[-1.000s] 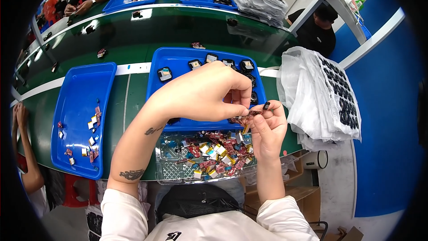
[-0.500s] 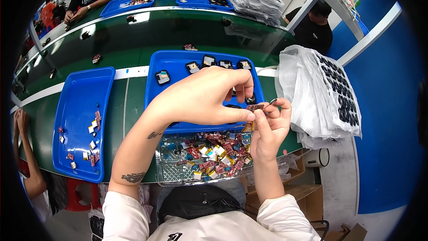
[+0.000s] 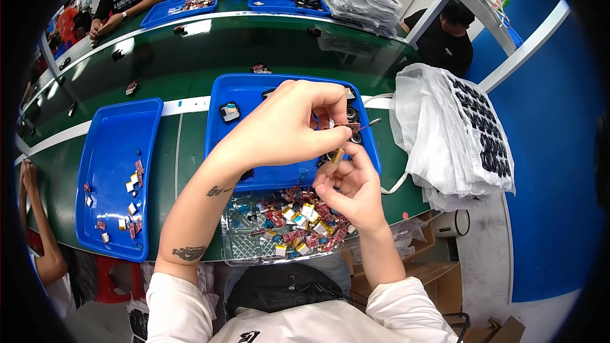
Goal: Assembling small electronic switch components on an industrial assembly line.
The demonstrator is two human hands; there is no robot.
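My left hand [image 3: 305,117] is over the blue tray [image 3: 219,146], with thumb and fingers pinching a small red circuit board [image 3: 346,126]. A thin dark-tipped wire [image 3: 370,124] sticks out from the board to the right. Just below, a small yellow-and-silver battery [image 3: 338,155] is at the curled fingers of my right hand [image 3: 356,190]; its thumb is lower, away from the battery. Black round-cornered housings [image 3: 230,112] lie in the tray, partly hidden by my left hand. Nearest me, a clear plastic tray [image 3: 238,241] holds a heap of circuit boards and batteries.
At left, a second blue tray [image 3: 95,171] carries several board-and-battery pieces. Bagged stacks of black parts [image 3: 457,127] stand at right. Parts ride the green belt [image 3: 210,51] beyond, where co-workers sit at more trays. A metal frame post [image 3: 527,44] slants at upper right.
My left hand now has the board, raised and shifted left. My right hand has come off the board and wire, moving left and down to the battery. Belt parts have shifted left.
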